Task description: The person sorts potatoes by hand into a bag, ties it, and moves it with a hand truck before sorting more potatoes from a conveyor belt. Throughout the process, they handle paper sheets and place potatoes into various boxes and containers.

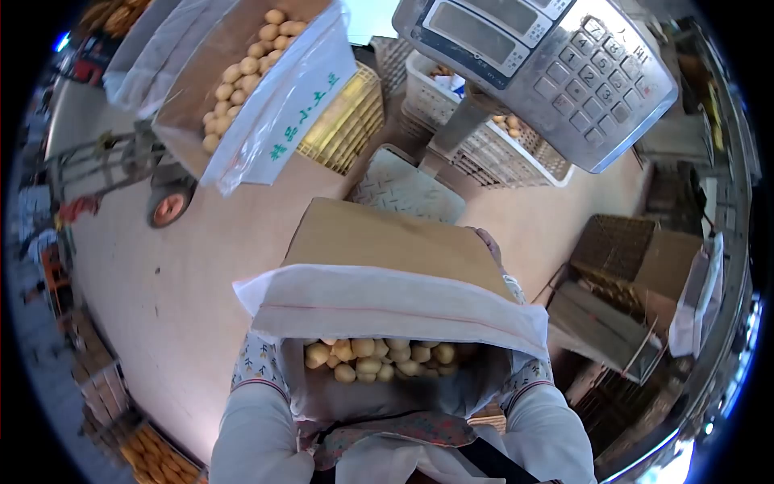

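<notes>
Between my forearms I hold a cardboard box (395, 238), its white woven liner (403, 302) folded over the far rim. Small yellow potatoes (379, 355) lie heaped inside against the far wall. My left sleeve (256, 359) runs along the left side; the hand itself is hidden behind or beneath the box. On the right, a patterned sleeve follows the side, and what looks like my covered right hand (489, 244) curls around the far right corner, gripping it. Its separate fingers do not show.
Ahead stands a platform scale (403, 189) with a metal keypad display (556, 77). A lined box of potatoes (282, 129) rests on a yellow crate (347, 125) at the left, near a wheeled cart (165, 202). White crates (516, 161) stand behind the scale; wicker baskets (613, 242) are at the right.
</notes>
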{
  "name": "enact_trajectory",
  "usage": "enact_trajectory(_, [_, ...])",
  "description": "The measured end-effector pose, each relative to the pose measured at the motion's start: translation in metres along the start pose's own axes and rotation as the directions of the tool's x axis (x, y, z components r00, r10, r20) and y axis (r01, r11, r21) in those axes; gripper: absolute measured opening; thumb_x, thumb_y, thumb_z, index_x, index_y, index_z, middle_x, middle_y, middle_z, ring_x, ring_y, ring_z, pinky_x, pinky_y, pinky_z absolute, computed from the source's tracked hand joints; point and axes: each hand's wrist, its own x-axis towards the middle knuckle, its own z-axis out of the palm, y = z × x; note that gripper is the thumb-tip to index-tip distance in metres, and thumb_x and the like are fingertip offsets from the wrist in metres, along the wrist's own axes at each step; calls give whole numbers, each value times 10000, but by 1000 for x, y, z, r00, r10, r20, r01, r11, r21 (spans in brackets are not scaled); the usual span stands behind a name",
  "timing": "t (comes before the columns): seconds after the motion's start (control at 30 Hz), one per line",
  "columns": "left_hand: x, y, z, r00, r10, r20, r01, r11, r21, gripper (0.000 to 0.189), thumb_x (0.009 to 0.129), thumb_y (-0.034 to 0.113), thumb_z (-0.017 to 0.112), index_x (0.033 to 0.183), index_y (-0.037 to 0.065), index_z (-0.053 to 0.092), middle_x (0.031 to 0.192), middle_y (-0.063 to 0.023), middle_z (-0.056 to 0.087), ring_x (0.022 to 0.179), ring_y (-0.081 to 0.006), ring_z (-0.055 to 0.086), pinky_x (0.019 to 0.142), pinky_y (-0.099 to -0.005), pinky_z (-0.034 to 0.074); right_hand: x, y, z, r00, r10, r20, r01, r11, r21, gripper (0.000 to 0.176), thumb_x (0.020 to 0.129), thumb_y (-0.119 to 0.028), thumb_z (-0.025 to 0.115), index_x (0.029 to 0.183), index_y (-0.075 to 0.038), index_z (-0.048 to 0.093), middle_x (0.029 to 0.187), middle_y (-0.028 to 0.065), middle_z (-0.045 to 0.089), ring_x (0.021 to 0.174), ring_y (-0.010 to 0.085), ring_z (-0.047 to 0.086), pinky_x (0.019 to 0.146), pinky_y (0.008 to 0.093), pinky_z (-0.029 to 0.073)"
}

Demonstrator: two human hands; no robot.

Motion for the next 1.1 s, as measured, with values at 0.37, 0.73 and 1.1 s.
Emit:
enact_trajectory(0.37, [98, 41, 0, 976, -143, 163, 133, 989, 70, 605, 979, 354, 550, 1451, 8, 396, 1448, -146, 475, 1304, -266, 465, 1131, -409, 323, -11, -13, 21, 873, -151, -464, 23, 962, -271, 261, 970, -262, 494, 1022, -47, 633, 902, 49, 649, 764, 158, 582, 683, 309, 481])
enact_trajectory(0.73, [91, 0, -240, 981, -94, 169, -38, 764, 644, 730, 961, 382, 567, 1480, -44, 282, 1490, -185, 410, 1354, -309, 414, 1159, -442, 271, -271, 43, 16, 342, -270, -900, 221, 954, -202, 144, 930, -293, 580, 877, -160, 591, 702, -13, 559, 608, 133, 544, 509, 253, 396])
enact_trajectory(1.1, [35, 106, -315, 866, -482, 133, 221, 608, 762, 449, 990, 371, 483, 1102, -50, 593, 909, -170, 690, 771, -270, 691, 656, -353, 570, -355, 369, 219, 419, 191, -888, -30, 980, 196, 332, 949, -318, 547, 1090, -28, 623, 958, 126, 688, 798, 317, 663, 675, 392, 542])
